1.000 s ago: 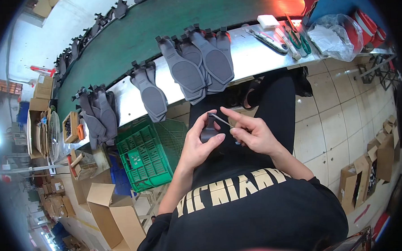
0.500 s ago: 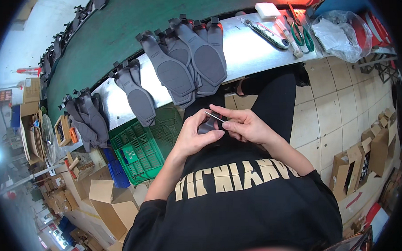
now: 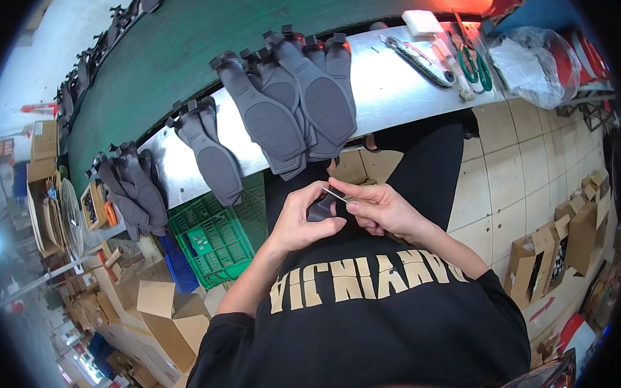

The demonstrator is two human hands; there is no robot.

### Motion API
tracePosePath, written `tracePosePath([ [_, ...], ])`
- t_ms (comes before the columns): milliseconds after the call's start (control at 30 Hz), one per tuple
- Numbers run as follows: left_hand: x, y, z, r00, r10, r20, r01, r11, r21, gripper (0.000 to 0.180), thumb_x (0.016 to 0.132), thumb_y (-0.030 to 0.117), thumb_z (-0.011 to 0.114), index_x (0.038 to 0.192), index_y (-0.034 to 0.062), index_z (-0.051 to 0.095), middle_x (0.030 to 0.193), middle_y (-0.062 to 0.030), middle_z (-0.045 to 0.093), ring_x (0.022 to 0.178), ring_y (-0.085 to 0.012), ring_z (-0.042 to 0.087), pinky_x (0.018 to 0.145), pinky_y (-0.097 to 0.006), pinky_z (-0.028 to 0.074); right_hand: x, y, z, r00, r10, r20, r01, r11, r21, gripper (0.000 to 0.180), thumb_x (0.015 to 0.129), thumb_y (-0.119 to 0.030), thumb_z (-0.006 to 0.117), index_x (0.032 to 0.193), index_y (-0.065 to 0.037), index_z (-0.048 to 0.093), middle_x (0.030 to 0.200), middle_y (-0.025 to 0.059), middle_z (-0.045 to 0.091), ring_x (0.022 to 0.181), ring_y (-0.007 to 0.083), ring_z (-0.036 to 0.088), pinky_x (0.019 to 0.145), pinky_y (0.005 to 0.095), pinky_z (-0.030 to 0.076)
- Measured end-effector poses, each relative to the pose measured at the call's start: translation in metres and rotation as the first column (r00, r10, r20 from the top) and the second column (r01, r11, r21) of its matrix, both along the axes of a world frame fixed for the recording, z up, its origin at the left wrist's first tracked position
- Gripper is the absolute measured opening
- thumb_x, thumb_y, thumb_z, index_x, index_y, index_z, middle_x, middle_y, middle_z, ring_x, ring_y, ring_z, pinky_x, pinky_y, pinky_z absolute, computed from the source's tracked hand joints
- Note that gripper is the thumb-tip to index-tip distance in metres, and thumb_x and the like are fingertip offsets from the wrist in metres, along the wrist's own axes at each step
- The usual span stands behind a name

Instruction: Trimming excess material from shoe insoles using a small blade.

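My left hand (image 3: 303, 220) holds a small dark grey rubber piece (image 3: 322, 207) over my lap. My right hand (image 3: 379, 208) pinches a thin metal blade (image 3: 337, 194) whose tip rests against the top of that piece. Both hands meet just below the front edge of the metal workbench (image 3: 396, 96). Above them several grey shoe soles (image 3: 300, 104) hang over that edge, and one sole (image 3: 212, 153) lies apart to the left. Part of the piece is hidden by my fingers.
Another bunch of soles (image 3: 131, 191) sits at the bench's left end. Green-handled scissors (image 3: 472, 62), a cutter (image 3: 415, 54), a white block (image 3: 422, 23) and a clear plastic bag (image 3: 533, 63) lie at right. A green conveyor belt (image 3: 200, 39) runs behind. A green crate (image 3: 212, 240) and cardboard boxes (image 3: 165, 318) stand on the floor at left.
My view has shifted so the bench and my hands sit lower in the picture. Both hands stay together on the small piece, and the blade has shifted slightly against it.
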State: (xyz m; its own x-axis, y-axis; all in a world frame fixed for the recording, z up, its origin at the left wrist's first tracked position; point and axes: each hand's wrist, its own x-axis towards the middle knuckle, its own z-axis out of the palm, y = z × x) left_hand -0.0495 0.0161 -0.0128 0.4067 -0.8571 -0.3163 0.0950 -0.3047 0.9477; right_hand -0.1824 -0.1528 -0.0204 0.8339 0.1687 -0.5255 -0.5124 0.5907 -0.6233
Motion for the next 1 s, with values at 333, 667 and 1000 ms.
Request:
tracePosePath([
  [333, 0.003, -0.005, -0.012, 0.921, 0.390, 0.002, -0.378, 0.893, -0.246, 0.032, 0.092, 0.016, 0.055, 0.118, -0.0014, 0.055, 0.093, -0.0024, 0.058, 0.087, -0.0088, 0.054, 0.080, -0.023, 0.043, 0.030, 0.007, 0.010, 0.964, -0.205, 0.169, 0.198, 0.979, 0.055, 0.040, 0.100, -0.017, 0.051, 0.140, -0.018, 0.050, 0.064, -0.0062, 0.041, 0.051, 0.0009, 0.034, 0.043, 0.0163, 0.029],
  [667, -0.003, 0.032, 0.002, 0.743, 0.647, -0.170, -0.647, 0.629, -0.431, 0.044, 0.101, 0.014, 0.047, 0.144, 0.0082, 0.042, 0.102, -0.0024, 0.060, 0.101, -0.0088, 0.052, 0.094, -0.024, 0.038, 0.024, 0.065, 0.010, 0.918, 0.097, 0.385, 0.157, 0.802, -0.577, 0.033, 0.076, 0.002, 0.072, 0.108, 0.004, 0.065, 0.079, -0.0003, 0.062, 0.055, 0.0008, 0.043, 0.050, 0.0178, 0.033],
  [1000, 0.026, 0.061, -0.014, 0.667, 0.607, -0.431, -0.745, 0.535, -0.399, 0.028, 0.098, 0.006, 0.047, 0.124, 0.0013, 0.057, 0.110, -0.0061, 0.065, 0.103, -0.0124, 0.059, 0.094, -0.026, 0.045, 0.067, 0.063, 0.021, 0.729, 0.469, 0.499, 0.133, 0.618, -0.775, 0.021, 0.075, 0.003, 0.075, 0.094, 0.006, 0.069, 0.076, 0.0120, 0.067, 0.063, 0.0149, 0.060, 0.056, 0.0250, 0.045],
])
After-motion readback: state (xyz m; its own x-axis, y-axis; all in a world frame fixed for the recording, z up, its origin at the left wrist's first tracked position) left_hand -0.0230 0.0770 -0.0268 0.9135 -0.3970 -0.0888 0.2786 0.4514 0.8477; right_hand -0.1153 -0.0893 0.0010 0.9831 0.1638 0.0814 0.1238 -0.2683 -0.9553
